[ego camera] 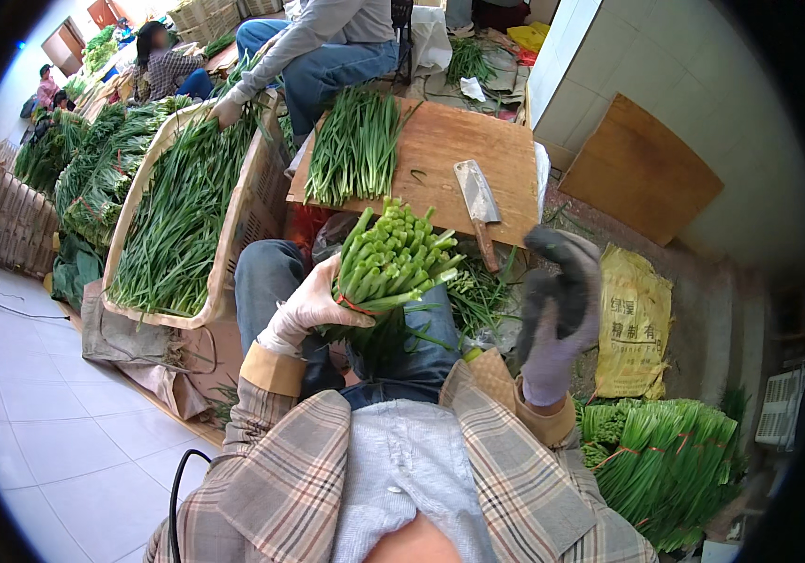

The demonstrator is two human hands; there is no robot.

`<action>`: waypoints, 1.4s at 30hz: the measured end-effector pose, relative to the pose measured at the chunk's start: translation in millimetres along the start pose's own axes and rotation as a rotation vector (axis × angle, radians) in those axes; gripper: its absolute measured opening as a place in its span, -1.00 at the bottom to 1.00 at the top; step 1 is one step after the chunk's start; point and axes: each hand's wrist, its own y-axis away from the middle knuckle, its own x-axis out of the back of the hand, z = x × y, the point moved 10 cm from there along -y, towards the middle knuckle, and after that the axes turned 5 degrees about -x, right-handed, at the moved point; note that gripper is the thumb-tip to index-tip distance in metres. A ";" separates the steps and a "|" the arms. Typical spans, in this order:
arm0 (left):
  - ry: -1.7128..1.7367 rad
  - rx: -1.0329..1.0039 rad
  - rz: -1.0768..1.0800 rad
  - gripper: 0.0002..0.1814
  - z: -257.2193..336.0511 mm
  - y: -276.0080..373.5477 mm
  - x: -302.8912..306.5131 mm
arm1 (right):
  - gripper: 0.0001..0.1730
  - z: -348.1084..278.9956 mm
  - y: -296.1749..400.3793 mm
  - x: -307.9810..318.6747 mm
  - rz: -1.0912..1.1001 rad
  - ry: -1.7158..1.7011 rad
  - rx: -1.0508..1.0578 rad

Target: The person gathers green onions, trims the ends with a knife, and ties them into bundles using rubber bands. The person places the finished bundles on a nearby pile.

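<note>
My left hand [309, 307], in a thin pale glove, grips a bundle of green stalks [399, 260] above my lap. The cut ends point up and away from me, and a red tie [354, 305] circles the bundle. My right hand [561, 302], in a grey-and-lilac work glove, is raised to the right with curled fingers; no object shows in it. Beyond the bundle, a wooden board [437, 158] carries loose garlic chives [356, 144] and a cleaver [477, 193]. The cleaver's wooden handle juts over the board's near edge.
A plastic crate [228, 299] of long green leaves stands at left, with another person's gloved hand [228, 109] in it. Tied bundles [663, 457] are stacked at lower right, beside a yellow printed sack [631, 324]. A brown board [642, 169] leans on the tiled wall.
</note>
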 end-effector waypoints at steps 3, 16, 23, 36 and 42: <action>-0.041 0.021 0.007 -0.01 -0.3 -0.3 4.3 | -0.71 9.8 -0.3 -4.0 -0.060 0.046 -0.031; -0.081 -0.039 0.061 0.00 0.2 9.9 12.3 | -0.67 74.8 40.8 -55.3 -0.164 -0.501 -0.606; 0.043 -0.089 0.181 0.01 -4.9 23.8 41.8 | -0.68 15.8 -34.2 208.6 0.613 -0.488 0.287; 0.018 -0.111 0.215 -0.01 11.1 32.2 41.1 | -0.57 84.1 15.6 -45.5 -0.322 0.013 -0.401; 0.027 -0.065 0.144 0.00 3.3 24.6 27.5 | -0.66 30.1 -12.3 -95.8 -0.372 0.051 -0.046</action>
